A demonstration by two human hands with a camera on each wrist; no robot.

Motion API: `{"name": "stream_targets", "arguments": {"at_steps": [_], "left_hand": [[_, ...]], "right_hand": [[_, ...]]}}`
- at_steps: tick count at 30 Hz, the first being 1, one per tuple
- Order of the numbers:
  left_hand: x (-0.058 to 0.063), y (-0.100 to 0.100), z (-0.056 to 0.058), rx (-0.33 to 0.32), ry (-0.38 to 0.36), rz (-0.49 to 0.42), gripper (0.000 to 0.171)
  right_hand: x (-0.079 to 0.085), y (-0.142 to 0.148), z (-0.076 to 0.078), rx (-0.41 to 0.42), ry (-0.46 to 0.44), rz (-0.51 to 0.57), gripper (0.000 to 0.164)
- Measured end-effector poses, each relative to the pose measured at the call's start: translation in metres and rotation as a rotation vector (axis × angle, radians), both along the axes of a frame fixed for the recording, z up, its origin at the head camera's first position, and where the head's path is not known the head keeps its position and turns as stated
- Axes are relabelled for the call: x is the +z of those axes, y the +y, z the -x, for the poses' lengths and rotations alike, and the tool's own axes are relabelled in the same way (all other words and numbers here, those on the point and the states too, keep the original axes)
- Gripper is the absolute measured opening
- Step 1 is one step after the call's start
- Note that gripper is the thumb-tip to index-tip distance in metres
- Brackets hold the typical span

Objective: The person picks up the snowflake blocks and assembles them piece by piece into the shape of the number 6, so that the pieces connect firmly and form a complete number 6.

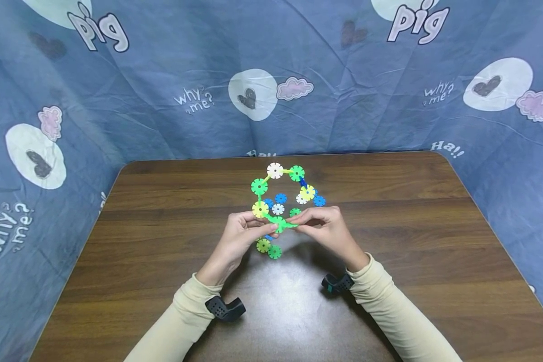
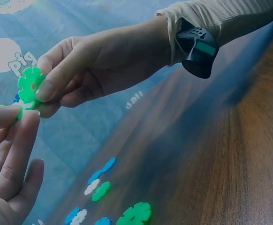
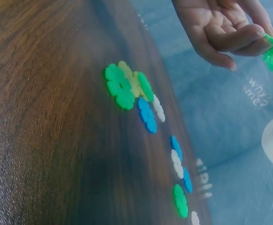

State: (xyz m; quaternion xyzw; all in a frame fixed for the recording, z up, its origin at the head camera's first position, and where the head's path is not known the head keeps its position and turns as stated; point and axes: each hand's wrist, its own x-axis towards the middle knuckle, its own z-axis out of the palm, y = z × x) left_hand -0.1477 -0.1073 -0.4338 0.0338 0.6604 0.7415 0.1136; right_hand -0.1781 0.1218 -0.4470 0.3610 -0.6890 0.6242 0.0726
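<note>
A curved chain of notched, flower-shaped plastic discs in green, yellow, white and dark blue is raised in front of me, arching away over the table. At its near end, my left hand pinches a green flower disc, thumb on its face. My right hand holds the adjoining green disc, seen edge-on in the head view, between thumb and fingertips. Beyond the left fingers, the chain runs through a yellow disc and a white disc to another yellow disc at right.
Loose flower discs lie on the wooden table under and around the chain: a green disc, a pale yellow disc, a blue disc and several others. A blue printed cloth hangs behind the table.
</note>
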Motion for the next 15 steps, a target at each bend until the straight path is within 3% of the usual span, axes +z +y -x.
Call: {"name": "stream_targets", "arguments": {"at_steps": [7, 11, 15], "left_hand": [[0.0045, 0.0019, -0.0050, -0.049, 0.016, -0.008, 0.017], [0.0085, 0.0026, -0.0059, -0.031, 0.060, -0.001, 0.020], [0.0089, 0.0023, -0.0054, 0.000, 0.050, -0.006, 0.015]], "right_hand": [[-0.0040, -0.0029, 0.0005, -0.005, 0.066, -0.049, 0.017], [0.0015, -0.0036, -0.0021, -0.054, 0.125, -0.064, 0.022], [0.0052, -0.0061, -0.0047, -0.093, 0.191, -0.096, 0.024]]}}
